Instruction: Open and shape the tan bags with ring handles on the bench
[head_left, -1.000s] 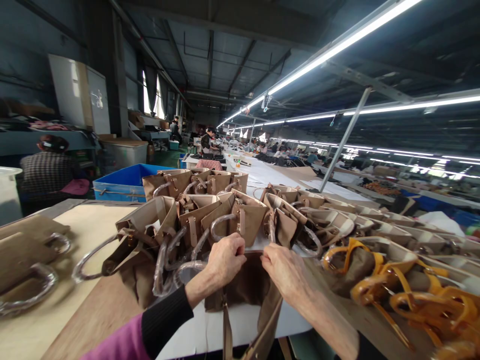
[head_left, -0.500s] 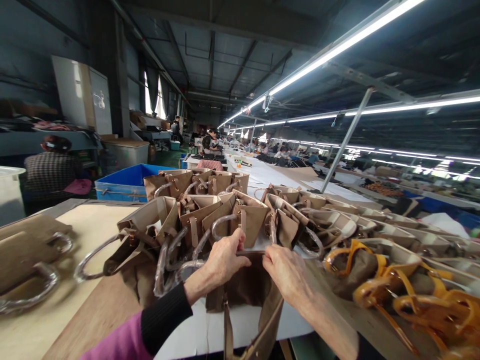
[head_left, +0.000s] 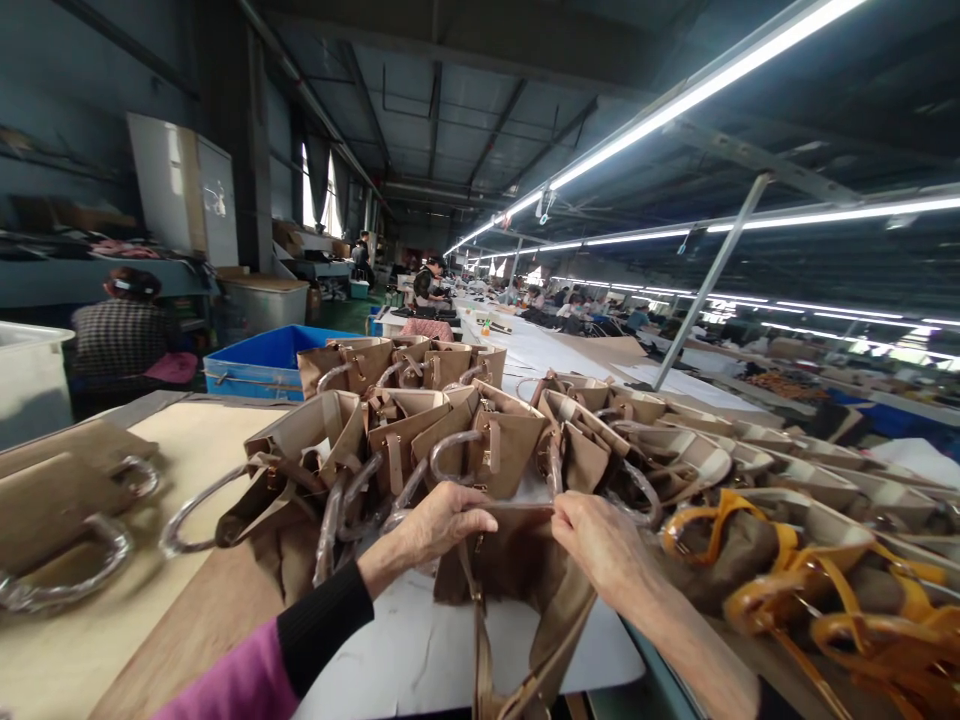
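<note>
A brown handbag (head_left: 517, 555) is between my hands over the white sheet, its top edge stretched level and its long strap hanging toward me. My left hand (head_left: 442, 522) pinches the left end of that edge, thumb along the rim. At the right end, my right hand (head_left: 592, 535) grips the edge with curled fingers. Just beyond stands a tan handbag (head_left: 502, 450) with a plastic-wrapped handle (head_left: 442, 450). The inside of the held bag is mostly hidden.
Rows of tan bags (head_left: 300, 425) crowd the table ahead and to the right. Bags with yellow straps (head_left: 795, 570) lie at right, a flat brown bag (head_left: 67, 500) at left. Behind are a blue bin (head_left: 251, 365) and a seated person (head_left: 124, 330).
My hands have moved apart, stretching the bag's top edge wider between them. The bag has shifted slightly right in view, along with the whole scene.
</note>
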